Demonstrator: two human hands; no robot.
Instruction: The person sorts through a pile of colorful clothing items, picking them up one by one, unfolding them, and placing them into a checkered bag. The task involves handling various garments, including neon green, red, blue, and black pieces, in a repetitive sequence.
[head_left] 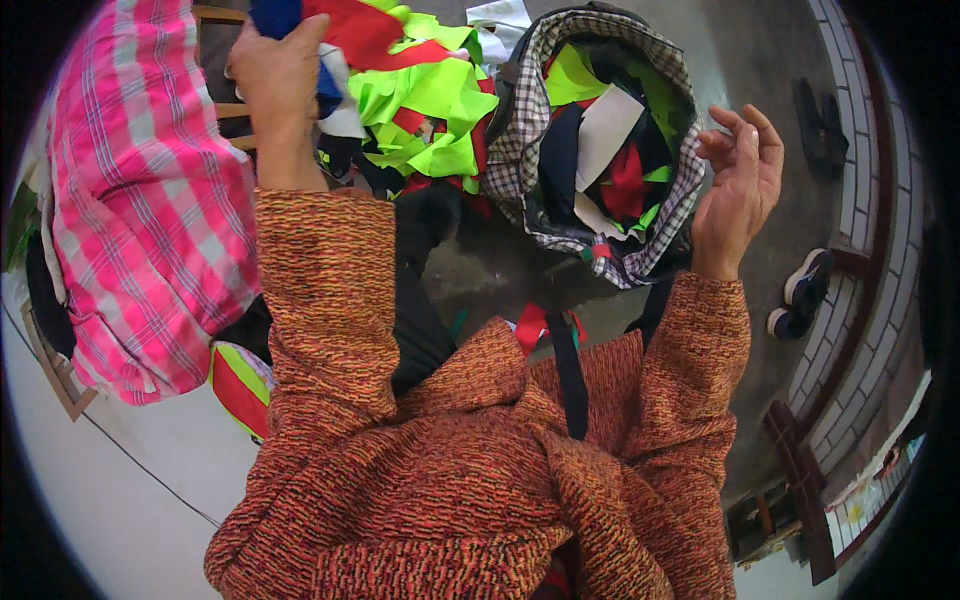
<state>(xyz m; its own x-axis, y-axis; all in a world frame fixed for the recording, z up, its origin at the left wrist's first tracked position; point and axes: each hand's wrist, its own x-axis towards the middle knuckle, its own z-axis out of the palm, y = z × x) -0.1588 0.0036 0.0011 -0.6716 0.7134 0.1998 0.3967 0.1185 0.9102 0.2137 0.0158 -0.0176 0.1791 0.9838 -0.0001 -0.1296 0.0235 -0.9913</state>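
At the upper left, my left hand point(281, 80) is closed on a dark blue fabric scrap point(275, 15), its fingertips partly hidden. A red fabric piece point(368, 35) lies right against that hand, and white cloth point(343, 100) hangs beside it. My right hand point(741, 180) is raised at the right rim of a checked cloth bag point(512, 140), fingers apart and slightly curled, holding nothing. Inside the bag's wide mouth lie a pale grey scrap point(606, 130), a red scrap point(627, 180) and several dark and lime-green ones.
A heap of lime-green scraps point(440, 110) spreads left of the bag. Pink plaid cloth point(145, 200) drapes over something at the far left, near wooden slats point(232, 110). Dark shoes point(805, 285) stand by the brick-patterned wall point(855, 130). Ribbon-like strips point(568, 370) lie across my lap.
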